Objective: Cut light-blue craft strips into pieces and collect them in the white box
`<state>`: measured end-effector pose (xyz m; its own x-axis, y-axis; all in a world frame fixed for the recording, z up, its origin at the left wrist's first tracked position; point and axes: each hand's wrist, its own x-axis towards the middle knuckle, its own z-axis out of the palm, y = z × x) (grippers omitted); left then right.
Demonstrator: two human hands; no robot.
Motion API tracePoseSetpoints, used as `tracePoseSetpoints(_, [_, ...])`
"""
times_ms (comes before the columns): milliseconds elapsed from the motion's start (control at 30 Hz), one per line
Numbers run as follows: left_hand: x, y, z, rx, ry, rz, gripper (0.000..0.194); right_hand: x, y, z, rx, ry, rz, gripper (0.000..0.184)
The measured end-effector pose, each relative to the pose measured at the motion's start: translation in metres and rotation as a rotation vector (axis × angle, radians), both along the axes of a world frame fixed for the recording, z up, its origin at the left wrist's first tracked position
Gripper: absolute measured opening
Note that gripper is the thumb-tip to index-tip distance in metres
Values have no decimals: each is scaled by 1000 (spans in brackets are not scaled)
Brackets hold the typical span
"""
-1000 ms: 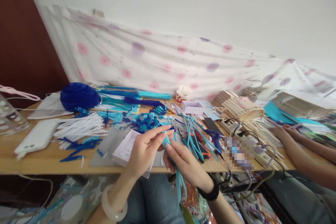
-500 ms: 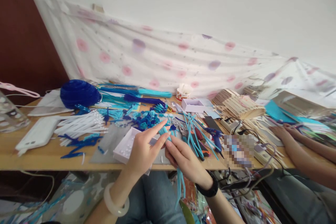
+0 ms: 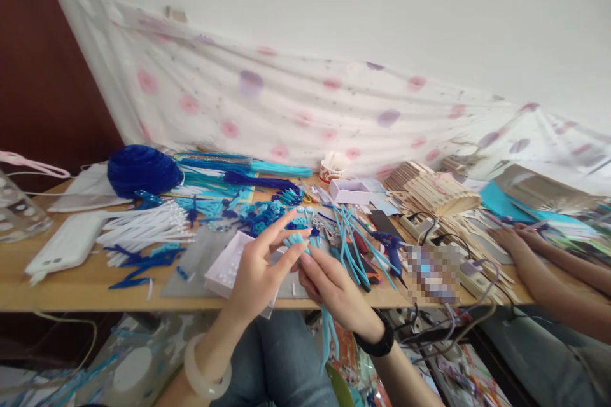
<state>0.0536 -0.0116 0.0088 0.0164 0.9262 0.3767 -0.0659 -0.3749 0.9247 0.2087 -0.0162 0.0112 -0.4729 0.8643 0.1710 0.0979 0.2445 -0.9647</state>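
Light-blue pipe cleaners [image 3: 328, 337] are bunched between my two hands above the table's front edge, with their long ends hanging below. My right hand [image 3: 334, 283] grips the bunch, fingers curled round it. At the bunch's upper end, the thumb and fingers of my left hand [image 3: 260, 267] pinch the pipe cleaners, with the index finger stretched out. How the strands sit inside the fingers is partly hidden. Just behind my left hand stands a pale box of white beads [image 3: 224, 267]. Blue pipe-cleaner flowers [image 3: 267, 215] lie beyond the hands.
A blue glue gun [image 3: 392, 248] and loose light-blue pipe cleaners [image 3: 347, 241] lie to the right. White stems [image 3: 147, 229] and a white phone-like device [image 3: 67, 245] are at left. Power strips [image 3: 477, 280] trail cables; another person's hands [image 3: 510, 245] work at far right.
My left fingers have shifted and spread slightly at the top of the bunch, where more light-blue strand ends now show. My right hand keeps its grip almost in place.
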Motion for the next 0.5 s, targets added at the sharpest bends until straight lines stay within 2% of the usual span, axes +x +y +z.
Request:
tracePoseSetpoints(67, [-1, -1, 1, -90, -112, -53, 61, 0, 0, -1, -26, 39, 5, 40])
tracePoseSetpoints(167, [-2, -3, 1, -150, -115, -46, 58, -2, 1, -2, -57, 80, 10, 41])
tracePoseSetpoints(367, [-4, -7, 3, -69, 74, 52, 44, -4, 1, -2, -20, -7, 4, 41])
tracePoseSetpoints(500, [-6, -7, 8, -62, 88, 79, 35, -4, 4, -5, -1, -51, 32, 39])
